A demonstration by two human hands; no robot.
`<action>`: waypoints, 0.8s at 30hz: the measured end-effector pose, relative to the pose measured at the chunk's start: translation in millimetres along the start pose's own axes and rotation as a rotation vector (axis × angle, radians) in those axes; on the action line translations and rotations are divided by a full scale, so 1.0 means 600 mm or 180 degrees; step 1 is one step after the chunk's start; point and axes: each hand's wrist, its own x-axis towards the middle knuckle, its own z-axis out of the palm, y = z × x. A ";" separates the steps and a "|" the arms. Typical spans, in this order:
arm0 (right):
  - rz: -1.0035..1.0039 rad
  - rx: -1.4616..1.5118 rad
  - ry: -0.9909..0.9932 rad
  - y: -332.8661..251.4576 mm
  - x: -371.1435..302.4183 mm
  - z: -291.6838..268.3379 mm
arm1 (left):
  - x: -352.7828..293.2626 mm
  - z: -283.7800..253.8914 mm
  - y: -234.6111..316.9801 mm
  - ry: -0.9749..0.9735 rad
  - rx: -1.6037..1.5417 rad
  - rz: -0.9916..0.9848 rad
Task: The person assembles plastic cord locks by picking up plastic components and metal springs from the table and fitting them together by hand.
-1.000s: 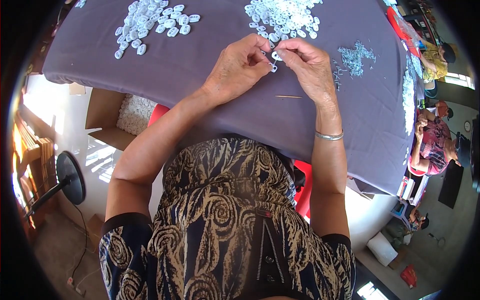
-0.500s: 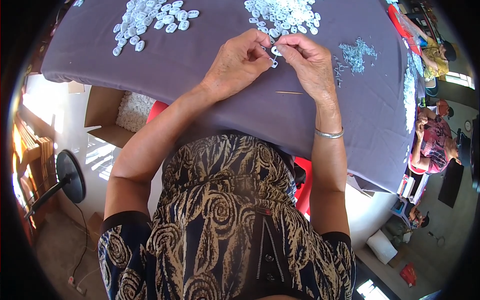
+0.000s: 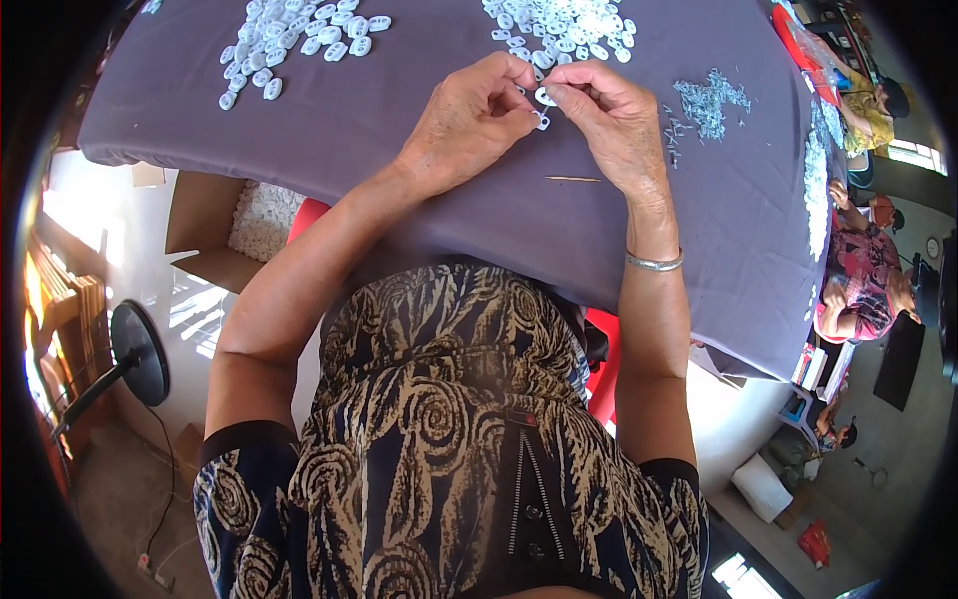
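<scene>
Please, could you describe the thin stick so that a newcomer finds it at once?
Start from the purple-grey tablecloth, then the person's right hand over it. To the lower left of that hand lies the thin stick. Unlike the heaped white pieces, it is tan and lies alone.

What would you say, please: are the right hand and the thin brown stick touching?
Apart: the head view shows purple-grey cloth between the right hand and the thin brown stick.
</scene>
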 end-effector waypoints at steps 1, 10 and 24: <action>-0.0036 0.0004 -0.0017 0.000 0.000 0.000 | 0.000 0.000 0.001 -0.0001 0.0001 -0.0003; 0.0045 -0.0029 0.0009 0.000 -0.001 0.000 | 0.000 0.000 -0.001 0.0003 0.0058 -0.0020; 0.0136 0.0089 -0.0158 -0.002 -0.008 0.009 | -0.001 0.001 -0.002 0.0067 0.0082 0.0086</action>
